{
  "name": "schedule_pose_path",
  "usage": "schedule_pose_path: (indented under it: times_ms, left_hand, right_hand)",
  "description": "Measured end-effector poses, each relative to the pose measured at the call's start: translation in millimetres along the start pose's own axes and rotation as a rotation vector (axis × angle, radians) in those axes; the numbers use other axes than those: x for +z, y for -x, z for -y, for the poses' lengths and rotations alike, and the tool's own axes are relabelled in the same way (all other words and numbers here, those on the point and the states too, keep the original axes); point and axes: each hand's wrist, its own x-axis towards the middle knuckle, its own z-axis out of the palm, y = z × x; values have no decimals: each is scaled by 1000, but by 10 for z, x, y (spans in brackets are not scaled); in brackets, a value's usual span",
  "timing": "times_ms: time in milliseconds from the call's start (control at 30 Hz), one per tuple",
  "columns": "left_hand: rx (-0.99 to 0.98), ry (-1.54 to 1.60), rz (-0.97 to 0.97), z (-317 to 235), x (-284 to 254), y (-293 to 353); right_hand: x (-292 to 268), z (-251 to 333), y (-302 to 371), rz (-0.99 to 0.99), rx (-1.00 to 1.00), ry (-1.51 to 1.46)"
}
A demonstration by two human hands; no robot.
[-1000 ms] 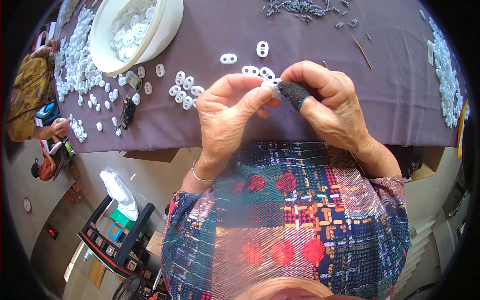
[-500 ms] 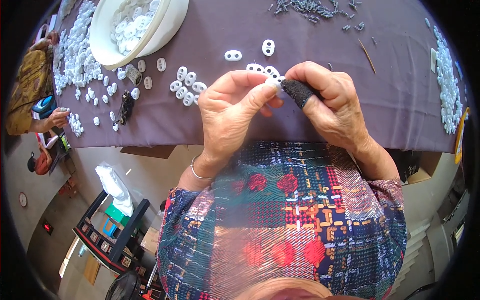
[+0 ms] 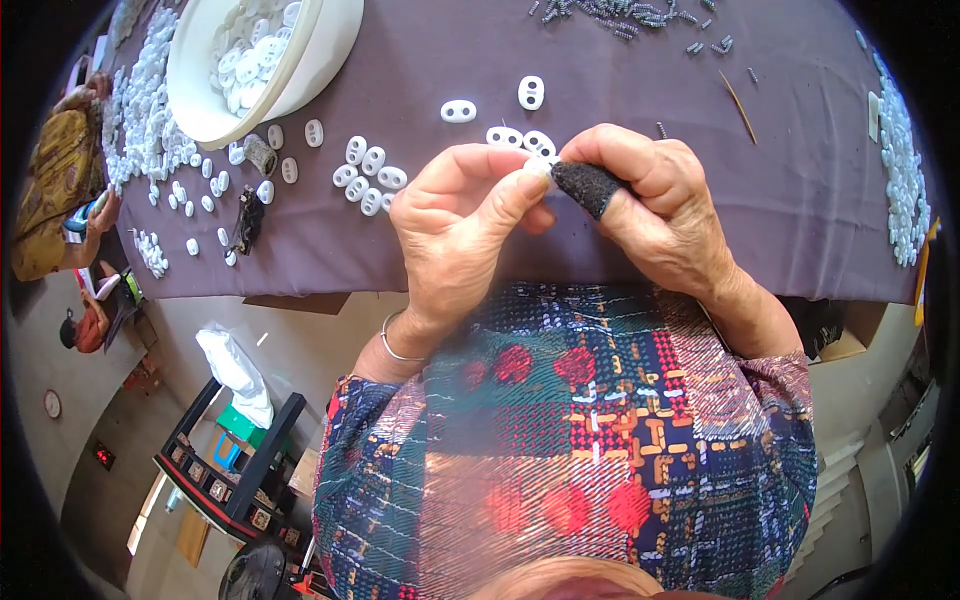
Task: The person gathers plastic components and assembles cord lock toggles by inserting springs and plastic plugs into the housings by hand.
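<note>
My left hand pinches a small white plastic piece, apparently a two-hole cord lock, between thumb and fingertips. From the other side my right hand closes on the same piece, its thumb wrapped in a black cloth cover. The fingers hide most of the piece. Just beyond the fingertips lie two white two-hole cord locks, partly covered. Farther back are one lying sideways and one lying lengthwise. A cluster of several more rests left of my left hand.
A white tub of cord locks stands far left, beside a heap of white parts. Small metal springs and a thin wooden stick lie far right. White parts line the right edge. Another person's hand is at the left.
Both hands stay together on the white piece, with only slight finger movement. The view has shifted a little. At the left, the other person's hand has moved away from the small pile.
</note>
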Motion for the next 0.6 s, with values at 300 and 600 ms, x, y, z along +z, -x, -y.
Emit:
schedule_pose_path:
  times_ms: [300, 600]
  left_hand:
    - [7, -40, 7, -7, 4, -21]
    - [46, -4, 1, 16, 7, -46]
  right_hand:
    - [-27, 13, -10, 48, 70, -82]
    - [-24, 9, -25, 30, -23, 10]
